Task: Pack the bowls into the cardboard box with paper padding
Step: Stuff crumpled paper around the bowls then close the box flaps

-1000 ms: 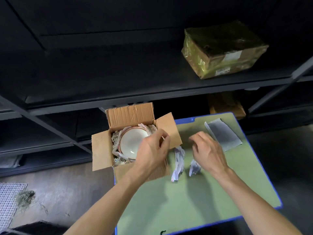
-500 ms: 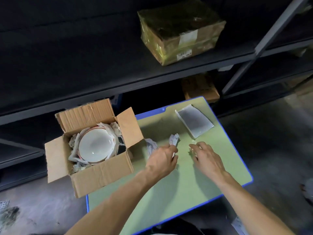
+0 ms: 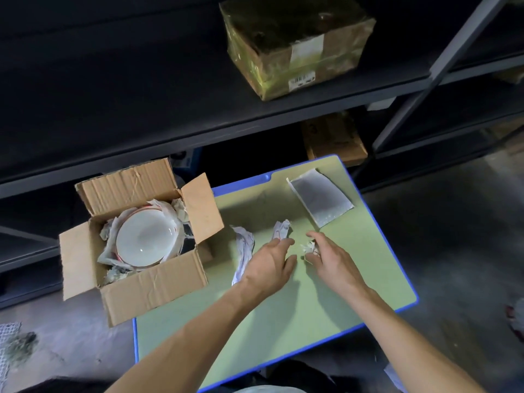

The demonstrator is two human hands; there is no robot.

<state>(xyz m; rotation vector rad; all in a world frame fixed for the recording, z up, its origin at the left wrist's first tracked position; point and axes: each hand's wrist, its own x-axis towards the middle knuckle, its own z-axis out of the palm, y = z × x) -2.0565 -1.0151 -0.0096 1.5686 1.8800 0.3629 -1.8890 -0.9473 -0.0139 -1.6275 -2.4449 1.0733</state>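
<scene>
Our cardboard box (image 3: 153,287) holds a white bowl (image 3: 144,241) in paper padding (image 3: 109,252); our left grip (image 3: 269,265) is wide, right grip (image 3: 331,262) pinches a paper scrap (image 3: 308,247).

Dark metal shelving (image 3: 119,89) stands over grey concrete floor (image 3: 453,236).

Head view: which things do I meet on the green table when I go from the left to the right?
cardboard box → long paper strip → twisted paper piece → small paper wad
</scene>
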